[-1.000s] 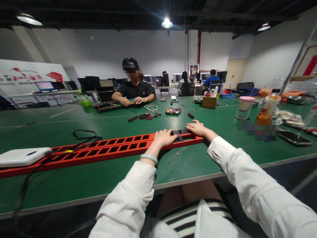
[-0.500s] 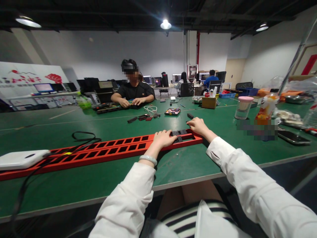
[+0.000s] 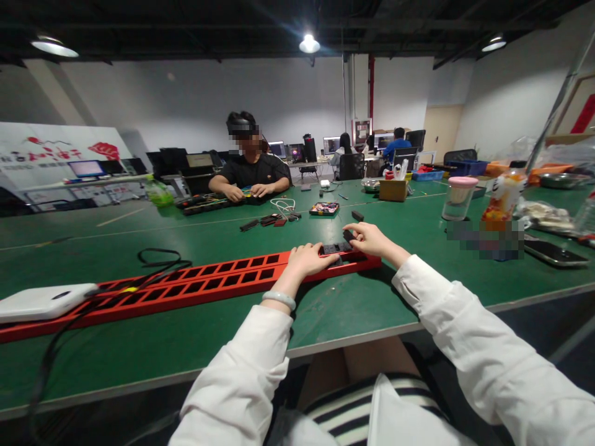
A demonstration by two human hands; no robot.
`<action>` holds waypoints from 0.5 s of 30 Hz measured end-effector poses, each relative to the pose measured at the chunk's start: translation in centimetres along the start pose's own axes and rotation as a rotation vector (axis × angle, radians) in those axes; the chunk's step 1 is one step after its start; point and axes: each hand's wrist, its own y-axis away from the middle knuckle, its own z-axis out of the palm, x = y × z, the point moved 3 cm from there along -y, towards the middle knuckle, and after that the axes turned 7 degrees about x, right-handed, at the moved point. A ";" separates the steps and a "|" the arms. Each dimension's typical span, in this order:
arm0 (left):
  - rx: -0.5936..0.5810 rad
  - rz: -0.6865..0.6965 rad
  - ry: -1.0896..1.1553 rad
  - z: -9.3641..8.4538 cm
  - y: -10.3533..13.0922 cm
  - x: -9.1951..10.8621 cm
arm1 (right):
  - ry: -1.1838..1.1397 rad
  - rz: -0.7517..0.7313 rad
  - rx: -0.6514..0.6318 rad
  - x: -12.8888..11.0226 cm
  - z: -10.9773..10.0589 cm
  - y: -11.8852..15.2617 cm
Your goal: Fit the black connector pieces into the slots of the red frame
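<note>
A long red slotted frame (image 3: 223, 279) lies across the green table, with dark blocks (image 3: 331, 249) set in its right end. My left hand (image 3: 307, 259) rests over the frame beside these blocks, fingers spread and thumb reaching right; its underside is hidden. Above the frame's right end, my right hand (image 3: 365, 238) pinches a small black block (image 3: 348, 236) between thumb and fingers. Another black block (image 3: 357, 215) lies on the table just beyond my right hand.
A white device (image 3: 46, 300) with black cables sits on the frame's left part. Dark pieces (image 3: 269, 220) and a patterned box (image 3: 324, 209) lie farther back. A lidded cup (image 3: 458, 199), bottle (image 3: 504, 198) and phone (image 3: 555, 251) stand or lie at right. A person sits opposite.
My right hand has moved slightly left, and the black block in its fingers now shows clearly above the frame. My left hand has stayed nearly in place, its thumb shifted slightly right.
</note>
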 end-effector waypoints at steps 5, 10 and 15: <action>0.024 0.014 -0.006 0.1 -0.1 -0.2 | -0.210 0.127 -0.235 -0.4 0.3 0.6; 0.009 0.006 -0.001 0.0 -0.1 -0.1 | -0.031 0.033 -0.271 -1.1 0.1 0.6; -0.006 -0.022 0.014 -0.1 -0.1 0.0 | -0.003 -0.014 -0.310 -1.4 0.5 0.8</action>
